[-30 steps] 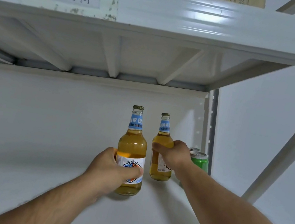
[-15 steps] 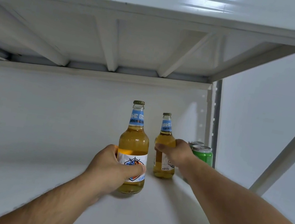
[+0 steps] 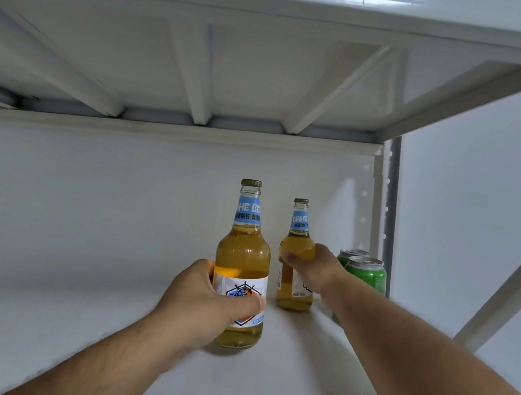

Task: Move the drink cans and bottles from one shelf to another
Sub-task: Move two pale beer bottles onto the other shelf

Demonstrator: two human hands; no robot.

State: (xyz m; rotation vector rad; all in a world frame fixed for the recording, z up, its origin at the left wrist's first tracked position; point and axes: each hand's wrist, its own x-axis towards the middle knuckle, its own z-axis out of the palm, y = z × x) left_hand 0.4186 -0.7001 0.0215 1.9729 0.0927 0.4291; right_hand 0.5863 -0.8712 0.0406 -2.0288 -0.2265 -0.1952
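Since the earlier frame your view has tipped down, and the two beer bottles stand much as they did against the green cans (image 3: 366, 274) in the shelf's right back corner. Your left hand (image 3: 205, 302) wraps the label of the nearer beer bottle (image 3: 243, 264), which sits forward and left of those cans. Your right hand (image 3: 312, 269) grips the farther beer bottle (image 3: 297, 256) at its shoulder, just left of the cans. Both bases look seated on the white shelf (image 3: 90, 324). If you are setting them down, loosen your fingers straight outward so your right wrist clears the cans, and keep each bottle upright
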